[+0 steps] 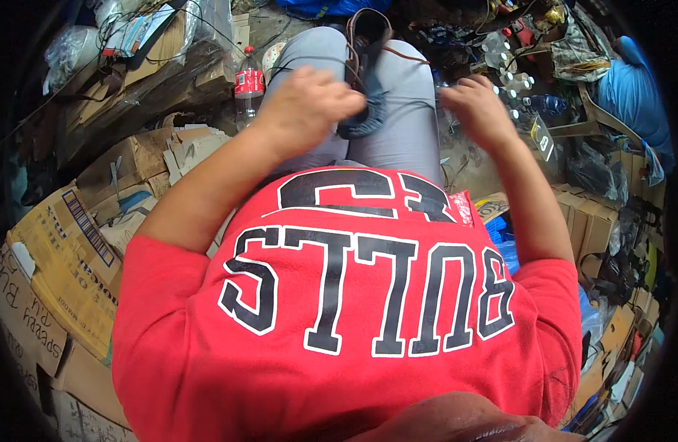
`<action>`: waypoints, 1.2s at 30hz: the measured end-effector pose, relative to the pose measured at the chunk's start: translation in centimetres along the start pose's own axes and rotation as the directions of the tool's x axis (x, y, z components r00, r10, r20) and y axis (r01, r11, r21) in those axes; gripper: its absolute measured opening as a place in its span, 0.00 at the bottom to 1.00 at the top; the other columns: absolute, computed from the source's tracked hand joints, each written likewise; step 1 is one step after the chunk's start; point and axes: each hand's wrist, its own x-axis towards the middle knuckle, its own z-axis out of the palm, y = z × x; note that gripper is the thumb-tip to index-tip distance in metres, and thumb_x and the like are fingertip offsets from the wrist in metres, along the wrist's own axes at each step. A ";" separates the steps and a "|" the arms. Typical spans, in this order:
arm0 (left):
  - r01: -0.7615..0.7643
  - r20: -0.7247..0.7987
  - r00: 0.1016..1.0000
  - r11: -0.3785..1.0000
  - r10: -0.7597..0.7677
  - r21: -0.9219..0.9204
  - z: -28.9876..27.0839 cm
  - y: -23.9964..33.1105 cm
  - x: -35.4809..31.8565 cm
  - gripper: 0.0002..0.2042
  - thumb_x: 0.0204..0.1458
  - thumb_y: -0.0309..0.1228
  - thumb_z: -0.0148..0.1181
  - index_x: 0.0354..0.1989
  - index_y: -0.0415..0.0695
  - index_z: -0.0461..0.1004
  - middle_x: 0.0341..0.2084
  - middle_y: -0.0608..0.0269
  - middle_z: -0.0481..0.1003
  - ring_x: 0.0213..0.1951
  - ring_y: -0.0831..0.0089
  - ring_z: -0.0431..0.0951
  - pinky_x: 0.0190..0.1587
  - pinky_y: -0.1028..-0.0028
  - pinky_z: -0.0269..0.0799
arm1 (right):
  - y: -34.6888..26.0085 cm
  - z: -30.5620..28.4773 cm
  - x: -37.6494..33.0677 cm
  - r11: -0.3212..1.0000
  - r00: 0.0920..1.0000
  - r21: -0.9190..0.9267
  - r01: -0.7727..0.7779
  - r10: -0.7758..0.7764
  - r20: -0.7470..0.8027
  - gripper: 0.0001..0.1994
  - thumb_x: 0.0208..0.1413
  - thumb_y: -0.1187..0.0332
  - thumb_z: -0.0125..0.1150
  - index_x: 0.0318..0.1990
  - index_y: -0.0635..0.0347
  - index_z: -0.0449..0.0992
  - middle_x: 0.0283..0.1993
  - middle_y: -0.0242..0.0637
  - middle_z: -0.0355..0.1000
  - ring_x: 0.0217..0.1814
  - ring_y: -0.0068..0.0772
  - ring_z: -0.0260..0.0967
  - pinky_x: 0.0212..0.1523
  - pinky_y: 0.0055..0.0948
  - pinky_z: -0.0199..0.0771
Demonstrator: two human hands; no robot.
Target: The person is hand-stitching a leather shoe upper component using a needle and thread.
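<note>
A dark blue and brown shoe (pixel 364 127) rests between my knees, its opening facing away from me and a brown lace (pixel 405 54) trailing to the right. My left hand (pixel 309 103) is closed at the shoe's left side, its fingertips at or just over the dark upper. What it grips, if anything, is hidden. Off to the right, apart from the shoe, my right hand (pixel 477 109) is raised with its fingers curled together. It is slightly blurred, and anything pinched in it is too small to make out. Grey trousers (pixel 405 96) cover my legs beneath the shoe.
A clear plastic bottle with a red cap (pixel 248 85) stands left of my knee. Several small bottles (pixel 512 81) cluster beyond my right hand. Cardboard (pixel 66 258) is piled at the left, beside a wooden beam (pixel 110 110). A blue bundle (pixel 634 99) lies far right.
</note>
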 end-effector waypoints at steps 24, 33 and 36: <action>0.002 0.024 1.000 0.986 0.002 -0.165 2.6 0.7 2.5 0.06 0.46 0.25 0.52 0.34 0.46 0.71 0.28 0.63 0.73 0.37 0.64 0.73 0.41 0.68 0.63 | -5.2 1.4 3.3 0.737 0.953 0.638 -0.223 0.303 -0.018 0.15 0.42 0.60 0.68 0.36 0.57 0.77 0.33 0.42 0.73 0.36 0.41 0.73 0.37 0.31 0.71; 0.275 -0.047 0.947 0.881 -0.317 -0.385 -3.8 -2.2 -3.0 0.04 0.46 0.21 0.58 0.31 0.40 0.74 0.24 0.62 0.72 0.28 0.70 0.72 0.34 0.74 0.65 | -5.4 -0.1 3.3 0.832 0.955 0.531 -0.161 0.266 -0.128 0.11 0.47 0.66 0.66 0.38 0.58 0.79 0.34 0.35 0.69 0.33 0.28 0.68 0.33 0.28 0.67; 0.085 -0.198 0.922 0.674 -0.332 -0.734 -5.0 0.2 0.5 0.02 0.47 0.22 0.61 0.29 0.39 0.75 0.24 0.65 0.72 0.27 0.76 0.70 0.32 0.78 0.65 | -4.6 -2.3 3.2 0.549 0.949 0.835 -0.038 0.283 -0.143 0.09 0.55 0.67 0.58 0.41 0.56 0.80 0.31 0.28 0.64 0.34 0.21 0.63 0.38 0.19 0.63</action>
